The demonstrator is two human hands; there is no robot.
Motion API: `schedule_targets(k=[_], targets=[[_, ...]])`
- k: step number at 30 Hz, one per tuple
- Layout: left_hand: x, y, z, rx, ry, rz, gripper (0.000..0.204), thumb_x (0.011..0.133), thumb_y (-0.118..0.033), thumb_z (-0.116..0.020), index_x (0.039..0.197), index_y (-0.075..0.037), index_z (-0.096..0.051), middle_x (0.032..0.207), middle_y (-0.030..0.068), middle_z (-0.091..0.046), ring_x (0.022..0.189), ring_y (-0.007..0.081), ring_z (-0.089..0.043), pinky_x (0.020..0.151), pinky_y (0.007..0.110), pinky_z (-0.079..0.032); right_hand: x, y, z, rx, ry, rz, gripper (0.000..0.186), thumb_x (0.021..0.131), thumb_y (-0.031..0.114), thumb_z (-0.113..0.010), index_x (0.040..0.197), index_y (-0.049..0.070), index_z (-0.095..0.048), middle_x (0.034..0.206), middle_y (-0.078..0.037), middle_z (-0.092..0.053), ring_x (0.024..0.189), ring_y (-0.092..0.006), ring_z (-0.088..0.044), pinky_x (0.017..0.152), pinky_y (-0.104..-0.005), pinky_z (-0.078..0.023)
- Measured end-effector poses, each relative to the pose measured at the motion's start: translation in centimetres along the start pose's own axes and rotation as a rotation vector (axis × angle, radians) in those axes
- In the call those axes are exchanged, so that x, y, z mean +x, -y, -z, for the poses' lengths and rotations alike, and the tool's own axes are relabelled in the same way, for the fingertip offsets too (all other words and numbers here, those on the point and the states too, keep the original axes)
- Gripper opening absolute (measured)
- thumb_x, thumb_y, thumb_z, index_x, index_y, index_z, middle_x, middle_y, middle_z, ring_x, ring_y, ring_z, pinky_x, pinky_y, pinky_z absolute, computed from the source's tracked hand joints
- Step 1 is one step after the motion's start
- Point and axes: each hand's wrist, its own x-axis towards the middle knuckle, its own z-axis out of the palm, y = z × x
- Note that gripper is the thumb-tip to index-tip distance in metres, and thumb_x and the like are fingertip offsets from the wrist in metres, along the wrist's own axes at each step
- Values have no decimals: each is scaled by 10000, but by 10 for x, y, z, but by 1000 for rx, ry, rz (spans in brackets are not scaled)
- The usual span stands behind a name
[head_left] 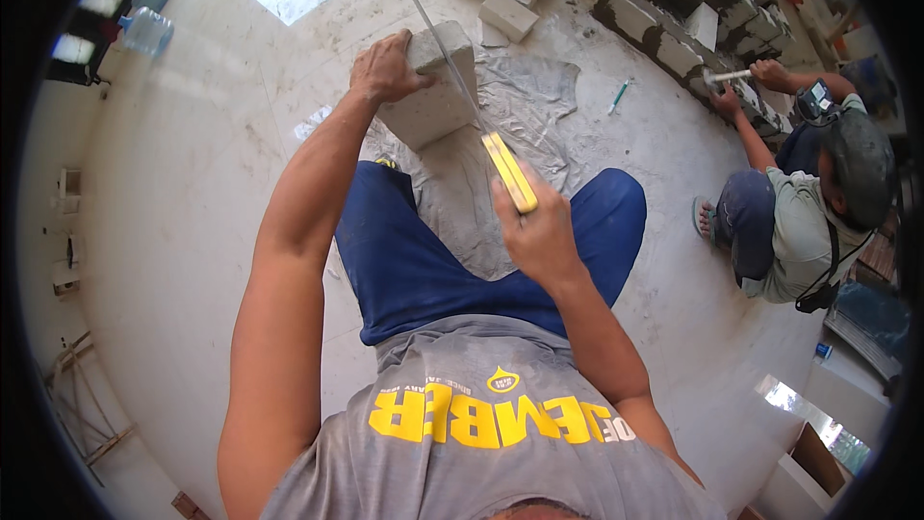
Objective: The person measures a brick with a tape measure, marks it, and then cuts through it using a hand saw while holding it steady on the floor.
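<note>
A pale grey lightweight concrete block (423,117) stands on the floor in front of my knees. My left hand (390,67) grips its upper left side, with the fingers over the top edge and the thumb against the near face. In my right hand (541,231) is a handsaw (510,171), held by its yellow handle. The saw's long thin blade slants away to the upper left, across the block's top and right side. Whether its teeth are inside a cut cannot be made out. A crumpled, dusty grey sheet (525,96) lies under and beside the block.
Several cut block pieces (507,15) lie beyond the sheet. A green pen-like marker (619,96) rests on the floor. At right, a crouching co-worker (808,202) holds a hammer (729,76) by a low block wall (674,48). A clear water jug (147,31) is far left.
</note>
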Motion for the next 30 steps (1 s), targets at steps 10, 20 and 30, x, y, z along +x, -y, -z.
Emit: schedule_targets(k=[10, 20, 30], targets=[[6, -27, -5, -20, 15, -30, 761, 730, -550, -908, 1250, -54, -657, 1250, 184, -752, 1214, 377, -710, 1049, 527, -532, 63, -7, -7, -55, -60, 53, 289, 1061, 234, -672, 992, -44, -636, 828, -291, -674, 813, -528, -673, 715, -543, -531], [-10, 42, -27, -23, -75, -16, 813, 701, -567, -936, 1262, -51, -656, 1237, 189, -755, 1196, 392, -715, 1038, 526, -541, -91, -39, -4, -33, -32, 158, 432, 1047, 123, -680, 1401, -116, -610, 1251, -328, -736, 1167, -435, -753, 970, -448, -614], [-13, 40, -46, -16, -117, -10, 834, 719, -557, -927, 1320, -48, -653, 1273, 183, -754, 1218, 369, -719, 1042, 516, -545, -48, -36, -36, -23, 35, -5, 404, 1049, 133, -679, 1400, -60, -625, 1175, -328, -740, 1110, -463, -751, 895, -465, -611]])
